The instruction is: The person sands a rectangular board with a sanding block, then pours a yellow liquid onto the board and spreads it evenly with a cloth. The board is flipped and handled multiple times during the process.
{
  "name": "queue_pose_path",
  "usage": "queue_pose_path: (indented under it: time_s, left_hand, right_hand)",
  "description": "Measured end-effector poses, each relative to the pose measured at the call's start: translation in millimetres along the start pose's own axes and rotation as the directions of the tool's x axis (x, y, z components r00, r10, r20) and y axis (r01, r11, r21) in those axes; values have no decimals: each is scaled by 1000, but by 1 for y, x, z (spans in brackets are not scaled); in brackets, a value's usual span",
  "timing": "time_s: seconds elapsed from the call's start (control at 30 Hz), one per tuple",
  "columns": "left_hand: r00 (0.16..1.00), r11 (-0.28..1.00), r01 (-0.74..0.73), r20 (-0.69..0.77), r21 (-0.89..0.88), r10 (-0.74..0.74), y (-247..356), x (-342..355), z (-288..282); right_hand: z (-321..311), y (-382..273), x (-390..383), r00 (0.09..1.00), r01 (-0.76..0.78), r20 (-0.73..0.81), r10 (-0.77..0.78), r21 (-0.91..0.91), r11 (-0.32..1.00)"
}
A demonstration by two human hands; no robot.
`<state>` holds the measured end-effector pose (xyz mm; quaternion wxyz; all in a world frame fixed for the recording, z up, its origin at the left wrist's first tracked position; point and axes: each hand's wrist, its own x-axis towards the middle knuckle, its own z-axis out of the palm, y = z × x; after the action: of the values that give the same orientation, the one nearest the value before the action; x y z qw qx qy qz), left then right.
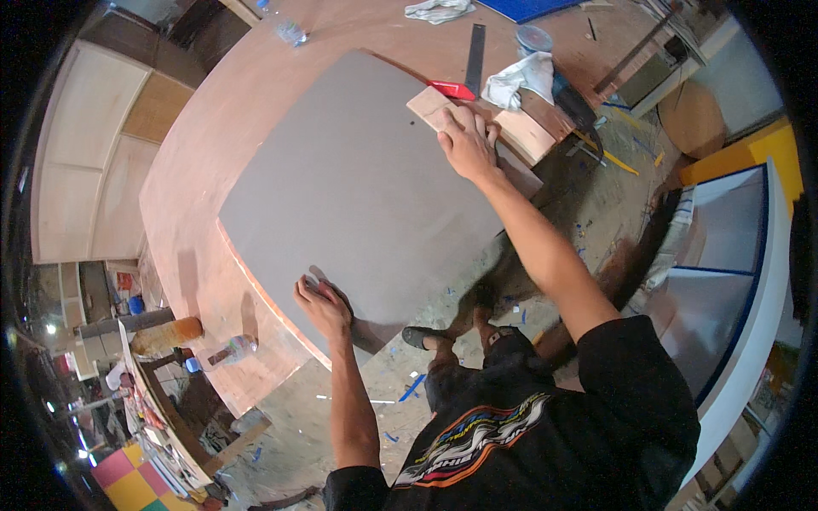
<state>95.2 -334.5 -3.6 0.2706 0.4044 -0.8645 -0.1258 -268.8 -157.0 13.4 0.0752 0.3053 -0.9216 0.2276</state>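
The left hand (324, 312) is half closed, fingers curled around a small reddish thing (325, 291) — what it is, I cannot tell. It sits at the near left part of a large grey board (358, 179). The right hand (469, 143) is partly open, palm down, with its fingers bent over a pale piece of wood (429, 104) at the far right side of the board; how firmly it grips cannot be told.

The grey board lies flat on a wide reddish-brown table (204, 162), in front of the person, and a bright orange strip runs along its left edge. Just beyond the right hand is a square (474, 64) with a red handle and a dark blade. Beside it a crumpled white cloth (521, 78) lies close to a dark power tool (573, 104), and a round tub (533, 38) stands behind the cloth.

Farther off, at the top, are a second white cloth (439, 9), a blue sheet (521, 7) and a clear bottle (288, 31). Another clear bottle (241, 347) lies at the table's near left, near a bottle of orange-brown stuff (170, 336).

Below, the person stands in dark shoes (415, 337) on a floor dotted with blue scraps (412, 388) — a white cabinet (771, 289) with blue edging stands at the right.
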Motion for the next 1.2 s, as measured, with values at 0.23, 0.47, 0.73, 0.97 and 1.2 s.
queue_pose_path:
  time_s: [0.23,0.47,0.73,0.97,1.2]
  left_hand:
    - [999,999,54,-3,5,-54,-1,-2,-4]
    - [996,996,84,5,-22,-84,-3,-3,-4]
    - [999,999,30,-30,23,-29,-7,-1,3]
    - [988,978,151,4,-145,-152,0,2,-11]
    - [926,919,360,-180,159,-331,-58,-56,-59]
  right_hand:
    - [10,-39,9,980,119,159,-122,29,992]
    - [21,-46,-5,963,240,129,-237,-6,971]
    - [24,-41,-4,938,296,175,-299,45,954]
    - [47,-115,-80,873,471,176,-455,-67,879]
    - [33,-70,10,987,-93,125,97,-39,995]
